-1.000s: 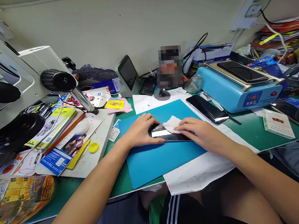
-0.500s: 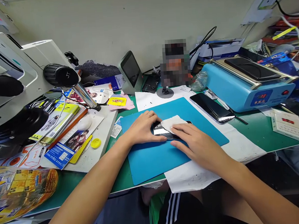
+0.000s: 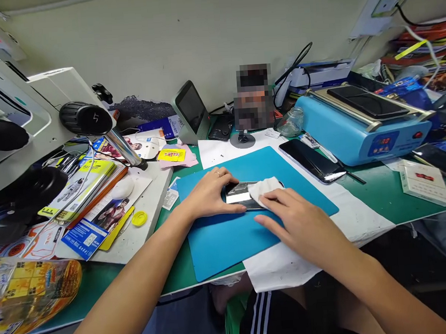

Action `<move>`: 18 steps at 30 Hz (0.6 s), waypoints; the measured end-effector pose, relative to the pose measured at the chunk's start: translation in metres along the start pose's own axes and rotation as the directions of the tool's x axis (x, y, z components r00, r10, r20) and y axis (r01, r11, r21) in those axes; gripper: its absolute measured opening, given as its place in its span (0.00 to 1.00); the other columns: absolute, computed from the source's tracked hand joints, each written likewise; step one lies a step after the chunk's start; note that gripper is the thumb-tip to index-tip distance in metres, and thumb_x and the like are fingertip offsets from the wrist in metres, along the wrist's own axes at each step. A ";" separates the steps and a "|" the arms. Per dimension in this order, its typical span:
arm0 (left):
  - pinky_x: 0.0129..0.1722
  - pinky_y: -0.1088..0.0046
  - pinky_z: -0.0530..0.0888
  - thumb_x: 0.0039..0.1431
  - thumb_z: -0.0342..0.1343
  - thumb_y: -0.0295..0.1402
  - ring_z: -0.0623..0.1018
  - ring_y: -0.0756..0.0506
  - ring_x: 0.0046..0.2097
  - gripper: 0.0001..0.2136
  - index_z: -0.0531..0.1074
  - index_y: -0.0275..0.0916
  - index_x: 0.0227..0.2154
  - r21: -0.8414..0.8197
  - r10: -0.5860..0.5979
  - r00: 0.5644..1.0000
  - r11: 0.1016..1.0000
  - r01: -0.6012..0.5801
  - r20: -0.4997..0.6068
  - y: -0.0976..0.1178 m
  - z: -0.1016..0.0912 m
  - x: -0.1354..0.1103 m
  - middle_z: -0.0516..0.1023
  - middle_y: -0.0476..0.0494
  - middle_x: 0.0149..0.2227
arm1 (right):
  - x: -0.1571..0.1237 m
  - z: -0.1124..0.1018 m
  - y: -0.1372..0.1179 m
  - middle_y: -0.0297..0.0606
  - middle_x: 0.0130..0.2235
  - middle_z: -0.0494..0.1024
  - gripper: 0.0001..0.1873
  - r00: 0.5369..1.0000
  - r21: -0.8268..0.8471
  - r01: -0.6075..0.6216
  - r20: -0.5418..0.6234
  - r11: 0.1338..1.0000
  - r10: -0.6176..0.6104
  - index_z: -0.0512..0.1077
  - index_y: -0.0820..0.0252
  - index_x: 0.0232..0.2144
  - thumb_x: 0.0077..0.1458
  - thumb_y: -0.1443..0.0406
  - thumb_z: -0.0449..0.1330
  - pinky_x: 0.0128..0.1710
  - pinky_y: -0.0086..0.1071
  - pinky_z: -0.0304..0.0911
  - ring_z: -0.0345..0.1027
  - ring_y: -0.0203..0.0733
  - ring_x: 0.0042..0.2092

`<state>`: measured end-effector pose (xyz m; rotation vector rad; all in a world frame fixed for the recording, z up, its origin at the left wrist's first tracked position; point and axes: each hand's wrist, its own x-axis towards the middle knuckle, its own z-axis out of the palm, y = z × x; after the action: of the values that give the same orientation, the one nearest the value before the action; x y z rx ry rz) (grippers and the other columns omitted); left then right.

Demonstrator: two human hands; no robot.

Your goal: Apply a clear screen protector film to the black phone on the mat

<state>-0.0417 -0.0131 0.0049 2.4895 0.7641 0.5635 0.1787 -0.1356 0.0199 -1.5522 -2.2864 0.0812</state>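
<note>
A dark glossy phone (image 3: 239, 195) lies flat on a blue mat (image 3: 227, 237) in the middle of the bench. My left hand (image 3: 209, 194) grips the phone's left end, fingers curled round its edge, a ring on one finger. My right hand (image 3: 298, 220) presses a white wipe (image 3: 264, 188) onto the phone's right part with its fingers laid flat on the cloth. Most of the phone's right half is hidden under the wipe and my fingers.
A microscope (image 3: 24, 134) and stacked packaging (image 3: 93, 205) crowd the left. A second black phone (image 3: 311, 160) lies right of the mat on white paper (image 3: 354, 219). A blue heating machine (image 3: 360, 123) stands at the right, a small grey screen (image 3: 190, 112) at the back.
My right hand has slid the wipe along the phone, first toward the left end, then back a little to the right. My left hand has kept its hold on the phone.
</note>
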 end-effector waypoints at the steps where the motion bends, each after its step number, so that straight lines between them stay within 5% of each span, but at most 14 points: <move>1: 0.50 0.58 0.71 0.51 0.71 0.50 0.74 0.36 0.49 0.26 0.73 0.43 0.48 0.002 0.002 1.000 1.000 -0.002 -0.009 0.000 0.000 0.000 0.72 0.42 0.46 | 0.002 0.000 -0.004 0.47 0.48 0.78 0.20 1.000 -0.001 0.014 0.006 1.000 -0.014 0.74 0.58 0.51 0.66 0.53 0.54 0.44 0.46 0.72 0.71 0.54 0.49; 7: 0.46 0.60 0.72 0.51 0.71 0.47 0.74 0.38 0.46 0.23 0.72 0.44 0.46 0.017 0.005 1.000 1.000 -0.004 -0.023 0.004 0.003 0.001 0.73 0.44 0.45 | 0.024 0.012 -0.014 0.45 0.52 0.77 0.18 0.998 0.016 0.063 -0.009 0.998 -0.063 0.72 0.55 0.53 0.67 0.54 0.55 0.45 0.45 0.73 0.71 0.53 0.53; 12: 0.45 0.60 0.71 0.49 0.72 0.45 0.73 0.39 0.45 0.22 0.72 0.44 0.44 0.017 -0.008 1.000 1.000 0.008 -0.015 0.006 0.001 0.002 0.73 0.45 0.43 | 0.024 0.019 -0.017 0.51 0.59 0.74 0.29 0.993 -0.015 0.120 -0.007 0.993 -0.120 0.67 0.61 0.59 0.64 0.49 0.57 0.54 0.51 0.69 0.67 0.58 0.60; 18: 0.45 0.60 0.71 0.51 0.70 0.50 0.73 0.38 0.46 0.25 0.72 0.45 0.47 0.007 -0.018 1.000 1.000 0.018 -0.003 0.004 0.001 0.000 0.72 0.44 0.45 | 0.024 0.009 -0.028 0.49 0.47 0.80 0.24 0.998 -0.042 0.054 0.042 0.998 -0.052 0.75 0.59 0.45 0.66 0.47 0.51 0.38 0.44 0.75 0.75 0.53 0.44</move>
<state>-0.0392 -0.0159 0.0057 2.4868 0.7901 0.5593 0.1431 -0.1230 0.0255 -1.5236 -2.3741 0.0499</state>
